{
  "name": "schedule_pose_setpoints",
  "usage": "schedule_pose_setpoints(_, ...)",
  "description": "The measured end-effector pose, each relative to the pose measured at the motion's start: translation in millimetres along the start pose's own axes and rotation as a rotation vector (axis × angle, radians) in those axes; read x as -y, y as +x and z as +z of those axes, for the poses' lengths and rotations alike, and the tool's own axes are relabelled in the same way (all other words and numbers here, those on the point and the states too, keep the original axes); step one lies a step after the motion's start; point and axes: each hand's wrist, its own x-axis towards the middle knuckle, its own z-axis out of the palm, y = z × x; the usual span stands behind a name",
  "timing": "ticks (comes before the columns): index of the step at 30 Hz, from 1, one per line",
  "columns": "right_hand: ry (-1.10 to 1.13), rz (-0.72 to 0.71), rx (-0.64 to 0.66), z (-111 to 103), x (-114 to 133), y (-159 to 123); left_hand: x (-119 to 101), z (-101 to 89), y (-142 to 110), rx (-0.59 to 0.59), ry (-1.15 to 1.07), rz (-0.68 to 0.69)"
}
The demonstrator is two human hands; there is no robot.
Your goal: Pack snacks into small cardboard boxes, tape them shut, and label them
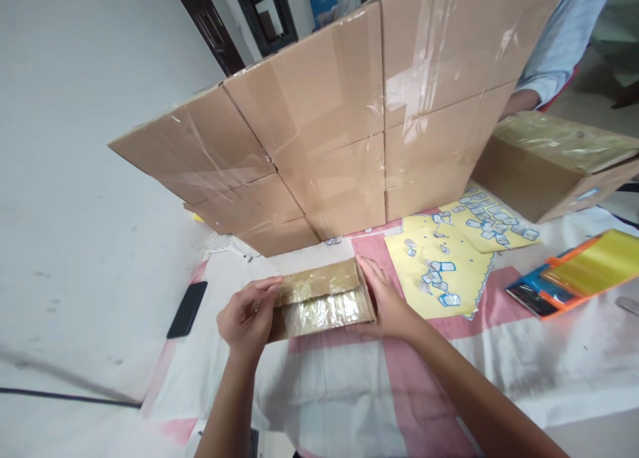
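Observation:
A small cardboard box (pixel 319 298), its top wrapped in shiny clear tape, is between my two hands at the near side of the table. My left hand (pixel 248 315) grips its left end, thumb and fingers closed at the edge. Around the right end, my right hand (pixel 387 298) holds with its fingers along the side and the thumb low. A seam runs lengthwise over the top of the box. Just beyond it stands a tall taped cardboard panel (pixel 329 152). Yellow paper sheets (pixel 412 255) with small blue-outlined cutouts lie right of my right hand.
A black phone (pixel 187 309) lies on the cloth-covered table at left, near the wall. Farther right are an orange and yellow case (pixel 574 275) and a larger taped cardboard box (pixel 554 165). Another person's sleeve (pixel 569 45) shows behind the panel's right edge.

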Motion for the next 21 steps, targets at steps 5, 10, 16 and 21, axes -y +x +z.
schedule_pose_setpoints(5,0.013,-0.004,-0.004,0.2,-2.6,1.1,2.3,-0.6,-0.3,0.019,-0.035,0.056)
schedule_pose_setpoints(10,0.022,-0.011,-0.004,0.4,-3.6,0.6,2.0,-3.6,-3.2,0.016,-0.043,0.090)
schedule_pose_setpoints(16,0.022,-0.014,-0.009,0.4,-4.7,1.3,-3.2,-1.8,-2.9,-0.003,-0.111,0.034)
schedule_pose_setpoints(21,0.040,-0.015,-0.010,-0.3,-5.4,1.9,-0.3,0.9,-3.0,-0.071,-0.049,0.005)
